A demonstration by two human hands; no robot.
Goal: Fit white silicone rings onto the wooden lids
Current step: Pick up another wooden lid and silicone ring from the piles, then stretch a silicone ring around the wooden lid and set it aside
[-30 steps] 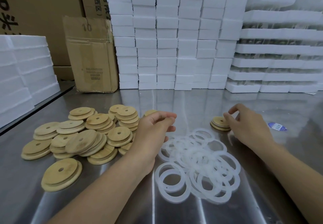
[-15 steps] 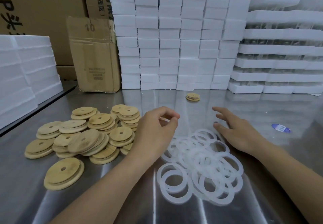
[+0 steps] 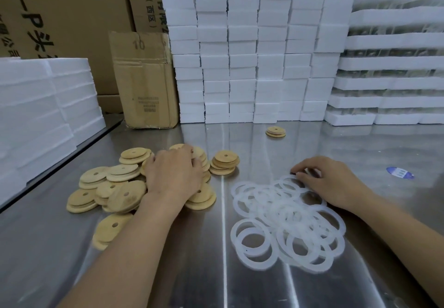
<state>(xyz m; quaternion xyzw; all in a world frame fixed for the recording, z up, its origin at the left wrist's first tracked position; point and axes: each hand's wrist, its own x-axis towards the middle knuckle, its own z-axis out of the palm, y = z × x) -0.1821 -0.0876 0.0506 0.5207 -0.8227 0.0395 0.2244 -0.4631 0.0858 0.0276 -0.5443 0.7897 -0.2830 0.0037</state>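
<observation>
Left hand point(image 3: 174, 173) has dropped from mid-air onto the lids point(image 3: 122, 172), at 9 o'clock from the rings point(image 3: 288, 211). Its fingers curve over the pile, but whether it grips a lid I cannot tell. Right hand point(image 3: 334, 182), flat and open half a second ago, now curls its fingertips point(image 3: 298, 175) to pinch the rings at the pile's 12 o'clock edge. A lone lid point(image 3: 275, 131) lies far off at 12 o'clock on the table point(image 3: 264, 288), probably a finished one. Both hands seem to be fetching the next pair.
</observation>
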